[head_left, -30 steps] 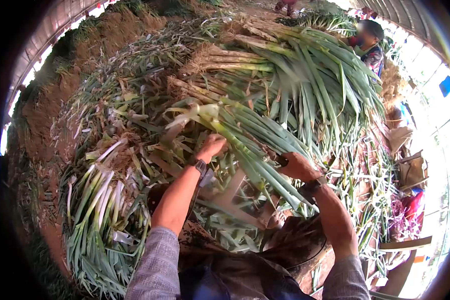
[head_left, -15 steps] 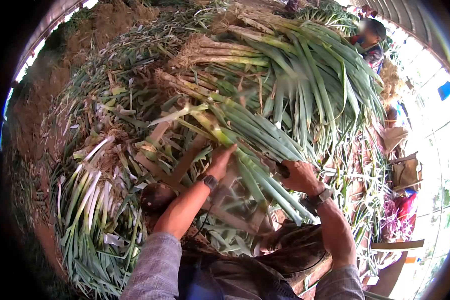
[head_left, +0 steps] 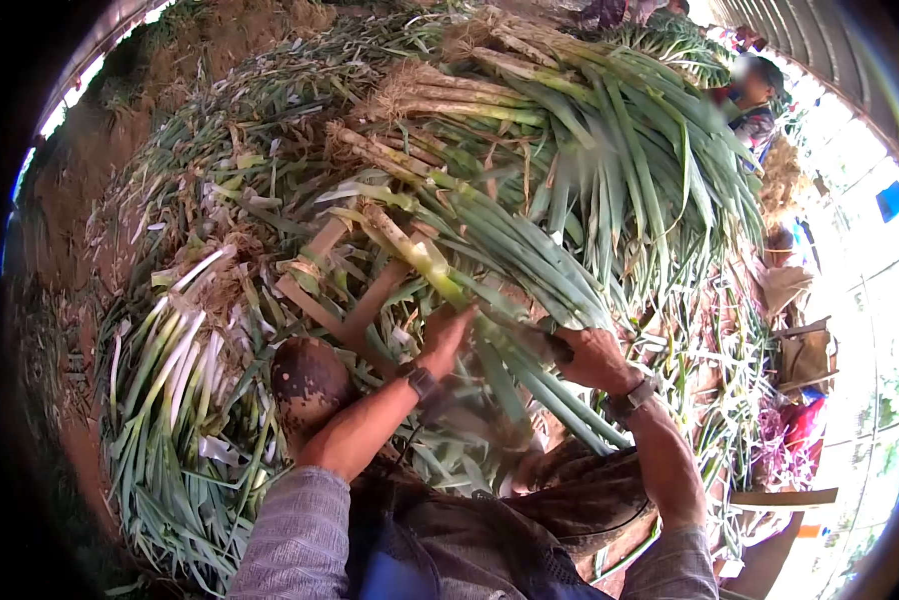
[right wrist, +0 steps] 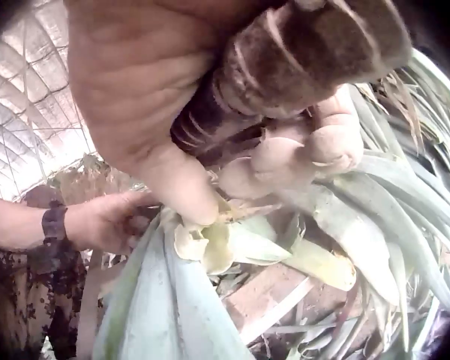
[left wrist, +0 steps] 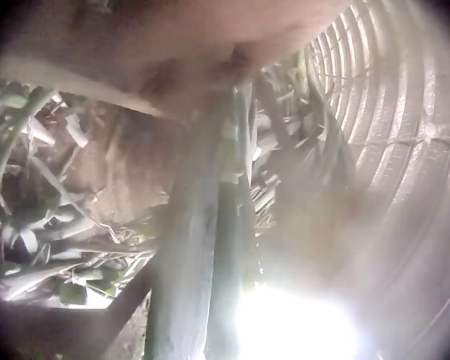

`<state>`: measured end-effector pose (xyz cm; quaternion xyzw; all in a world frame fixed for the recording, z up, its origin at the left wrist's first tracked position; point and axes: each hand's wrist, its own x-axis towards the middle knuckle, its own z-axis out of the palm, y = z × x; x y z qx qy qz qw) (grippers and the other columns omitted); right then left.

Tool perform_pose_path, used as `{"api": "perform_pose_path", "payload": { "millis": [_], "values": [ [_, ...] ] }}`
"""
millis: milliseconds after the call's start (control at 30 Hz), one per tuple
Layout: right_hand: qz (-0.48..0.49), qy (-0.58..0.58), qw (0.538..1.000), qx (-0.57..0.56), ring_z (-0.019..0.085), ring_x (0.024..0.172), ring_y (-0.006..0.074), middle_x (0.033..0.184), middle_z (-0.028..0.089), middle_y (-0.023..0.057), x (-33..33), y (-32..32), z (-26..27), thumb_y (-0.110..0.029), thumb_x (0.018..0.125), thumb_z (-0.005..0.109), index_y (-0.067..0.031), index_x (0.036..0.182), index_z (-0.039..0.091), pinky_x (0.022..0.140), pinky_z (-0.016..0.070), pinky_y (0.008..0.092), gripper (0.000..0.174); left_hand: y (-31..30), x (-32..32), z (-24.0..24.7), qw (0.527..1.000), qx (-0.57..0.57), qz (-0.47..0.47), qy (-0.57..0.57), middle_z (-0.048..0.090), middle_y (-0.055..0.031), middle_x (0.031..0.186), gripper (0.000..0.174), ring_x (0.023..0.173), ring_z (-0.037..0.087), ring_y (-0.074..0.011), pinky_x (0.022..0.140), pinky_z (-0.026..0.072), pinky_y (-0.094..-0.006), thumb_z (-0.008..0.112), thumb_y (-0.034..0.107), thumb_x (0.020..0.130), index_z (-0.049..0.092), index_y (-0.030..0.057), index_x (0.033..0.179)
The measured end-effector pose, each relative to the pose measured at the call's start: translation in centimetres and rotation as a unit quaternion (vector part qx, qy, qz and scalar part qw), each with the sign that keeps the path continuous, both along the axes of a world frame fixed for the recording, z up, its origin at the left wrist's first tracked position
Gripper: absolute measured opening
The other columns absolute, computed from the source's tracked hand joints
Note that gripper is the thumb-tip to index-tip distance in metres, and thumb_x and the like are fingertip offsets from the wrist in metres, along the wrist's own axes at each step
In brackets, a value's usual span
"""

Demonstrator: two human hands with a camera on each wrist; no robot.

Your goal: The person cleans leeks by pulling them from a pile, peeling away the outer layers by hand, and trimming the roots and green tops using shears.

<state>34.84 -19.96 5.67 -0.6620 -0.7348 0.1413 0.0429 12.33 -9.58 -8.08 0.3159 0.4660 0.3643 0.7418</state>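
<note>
My left hand (head_left: 448, 340) grips a thick leek (head_left: 428, 262) below its pale stem, the root end pointing up and left. My right hand (head_left: 595, 360) is curled round a dark, ridged handle (right wrist: 307, 60), and its thumb touches torn pale-green leaf bases in the right wrist view. The leek's long green leaves (head_left: 560, 405) run down past the right hand. In the left wrist view, the blurred left hand (left wrist: 172, 37) is above green leaves (left wrist: 187, 262). Whether the handle carries a blade is unclear.
Untrimmed leeks (head_left: 630, 150) with dry roots lie heaped at the upper right. White-stemmed leeks (head_left: 185, 370) lie at the left. A wooden frame (head_left: 355, 325) stands before the knees, among leaf scraps. Another person (head_left: 755, 100) is at the upper right.
My left hand has moved right and slightly down along the leek. The leek's stem shows more plainly, apart from the bunch behind it. My right hand keeps hold of the handle.
</note>
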Motion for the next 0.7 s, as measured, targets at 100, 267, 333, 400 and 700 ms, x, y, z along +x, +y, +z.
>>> {"api": "perform_pose_path", "payload": {
  "millis": [100, 267, 333, 400, 700],
  "values": [
    [0.007, 0.027, 1.000, -0.001, 0.067, 0.073, 0.0372, 0.077, 0.067, 0.0181, -1.2, -0.5, 0.7, -0.023, 0.082, 0.062, -0.0119, 0.102, 0.069, 0.067, 0.0521, 0.0471, 0.024, 0.1, -0.1, -0.2, 0.999, -0.020, -0.021, 0.022, 0.063, 0.0004, 0.087, 0.030, 0.070, 0.058, -0.0117, 0.057, 0.0465, -0.0289, 0.069, 0.036, 0.089, 0.067, 0.0093, 0.103],
    [0.002, 0.032, 0.999, 0.007, 0.066, 0.071, 0.0340, 0.079, 0.069, 0.0141, 0.2, -1.3, -0.3, -0.025, 0.082, 0.063, -0.0113, 0.105, 0.069, 0.065, 0.0521, 0.0448, 0.028, 0.8, -0.7, 0.8, 0.976, -0.117, 0.039, -0.181, 0.057, -0.0003, 0.073, 0.036, 0.069, 0.058, -0.0144, 0.056, 0.0480, -0.0334, 0.068, 0.049, 0.088, 0.062, 0.0146, 0.092],
    [0.003, 0.014, 1.000, -0.011, 0.066, 0.069, 0.0337, 0.079, 0.069, 0.0141, 0.2, -1.8, -0.8, -0.024, 0.080, 0.064, -0.0113, 0.105, 0.069, 0.065, 0.0523, 0.0447, 0.029, 1.1, -0.3, 1.8, 0.952, -0.151, 0.106, -0.244, 0.059, 0.0019, 0.074, 0.039, 0.061, 0.056, -0.0112, 0.051, 0.0458, -0.0287, 0.064, 0.050, 0.090, 0.062, 0.0116, 0.094],
    [0.010, 0.035, 0.999, 0.023, 0.066, 0.065, 0.0315, 0.077, 0.069, 0.0116, -0.1, -2.6, -0.9, -0.022, 0.084, 0.062, -0.0131, 0.105, 0.069, 0.062, 0.0518, 0.0445, 0.023, 2.4, -1.0, 0.1, 0.971, -0.104, 0.089, -0.197, 0.057, 0.0023, 0.071, 0.037, 0.059, 0.054, -0.0108, 0.050, 0.0450, -0.0284, 0.064, 0.049, 0.090, 0.062, 0.0121, 0.093],
    [-0.033, 0.036, 0.988, 0.148, 0.066, 0.065, 0.0340, 0.074, 0.068, 0.0137, -0.1, -4.3, 1.7, -0.022, 0.087, 0.062, -0.0149, 0.101, 0.069, 0.059, 0.0501, 0.0455, 0.017, 0.3, -1.2, 3.4, 0.968, 0.079, -0.044, -0.232, 0.063, -0.0018, 0.097, 0.036, 0.090, 0.062, -0.0164, 0.075, 0.0531, -0.0342, 0.076, 0.031, 0.083, 0.060, 0.0104, 0.108]
  ]
}}
